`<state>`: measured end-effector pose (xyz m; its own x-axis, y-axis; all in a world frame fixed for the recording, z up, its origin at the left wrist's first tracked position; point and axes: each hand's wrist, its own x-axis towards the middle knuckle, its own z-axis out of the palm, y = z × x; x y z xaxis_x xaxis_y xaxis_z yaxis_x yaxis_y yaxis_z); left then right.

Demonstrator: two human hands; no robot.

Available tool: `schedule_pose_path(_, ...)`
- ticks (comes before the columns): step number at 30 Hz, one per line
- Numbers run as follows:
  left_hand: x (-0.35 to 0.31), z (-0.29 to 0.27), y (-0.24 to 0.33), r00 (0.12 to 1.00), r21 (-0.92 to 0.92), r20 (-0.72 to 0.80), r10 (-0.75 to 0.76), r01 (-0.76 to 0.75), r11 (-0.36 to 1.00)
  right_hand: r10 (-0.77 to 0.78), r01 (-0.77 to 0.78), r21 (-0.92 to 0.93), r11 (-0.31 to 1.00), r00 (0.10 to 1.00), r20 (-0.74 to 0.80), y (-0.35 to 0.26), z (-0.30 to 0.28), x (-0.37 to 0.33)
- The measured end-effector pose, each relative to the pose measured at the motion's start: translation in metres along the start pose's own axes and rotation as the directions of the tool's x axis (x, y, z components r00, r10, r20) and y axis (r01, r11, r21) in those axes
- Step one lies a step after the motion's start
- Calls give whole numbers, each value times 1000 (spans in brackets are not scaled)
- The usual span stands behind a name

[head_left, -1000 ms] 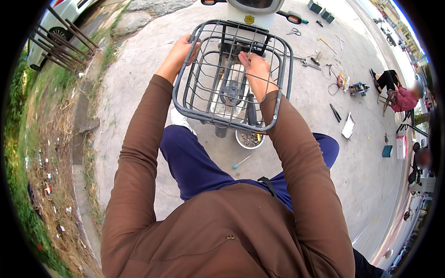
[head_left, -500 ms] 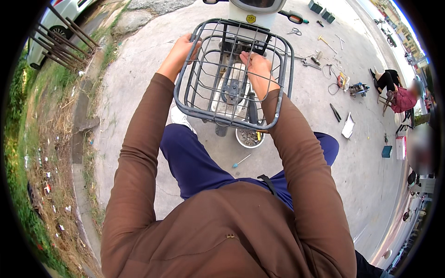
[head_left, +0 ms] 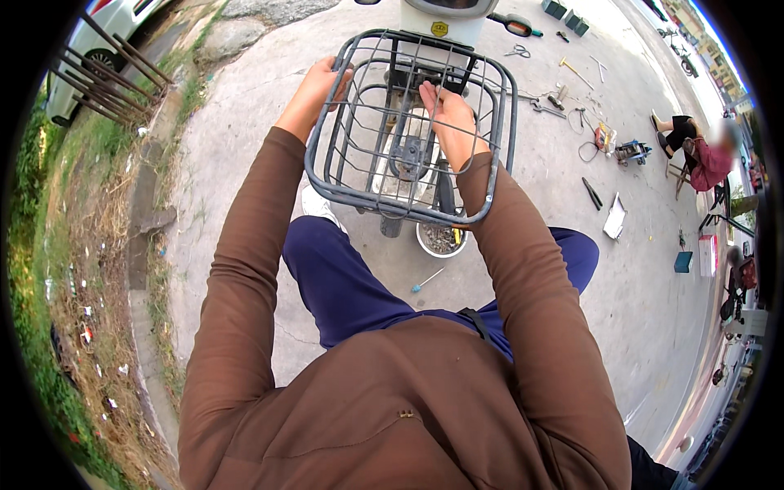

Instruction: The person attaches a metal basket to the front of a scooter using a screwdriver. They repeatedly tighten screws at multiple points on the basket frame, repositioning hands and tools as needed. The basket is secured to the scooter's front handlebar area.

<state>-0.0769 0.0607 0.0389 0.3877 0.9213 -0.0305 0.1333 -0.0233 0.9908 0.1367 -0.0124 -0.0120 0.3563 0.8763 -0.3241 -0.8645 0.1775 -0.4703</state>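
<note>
This is an open-air roadside work spot on pale grey concrete paving. A white, smooth-fronted scooter stands on it, and hand tools lie scattered over the ground, among them a slim yellow-handled hammer and long black-handled pliers. A green and straw-coloured grass verge and a white car border the left. Along the bent, blurry right rim there seem to be yellowish buildings.

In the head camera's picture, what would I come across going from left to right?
Rods → left hand on the basket rim → right hand → scissors → pliers → white sheet → seated person.
</note>
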Motion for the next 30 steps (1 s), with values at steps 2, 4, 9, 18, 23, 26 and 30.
schedule_pose_path(2,-1,3,2,1000,-12,10,9,-9,1000,-11,12,15,1000,999,-40,1,0,8)
schedule_pose_path(4,-1,3,2,1000,-13,19,13,-13,1000,-21,22,15,1000,999,-47,2,-4,13)
schedule_pose_path(9,2,-1,-2,1000,12,6,15,-15,1000,-29,28,-24,999,998,-49,2,3,5)
schedule_pose_path(18,9,-3,-8,1000,-14,17,17,-17,1000,-32,28,-73,997,998,-61,1,1,13)
schedule_pose_path(23,6,-2,-5,1000,2,14,6,-6,1000,7,-7,-59,998,1000,-15,0,3,5)
schedule_pose_path(26,8,-4,-8,1000,4,19,23,-23,1000,-13,12,-66,998,1000,-24,1,10,3)
schedule_pose_path(30,7,-4,-8,1000,14,7,14,-14,1000,-12,7,-68,998,997,-73,1,10,8)
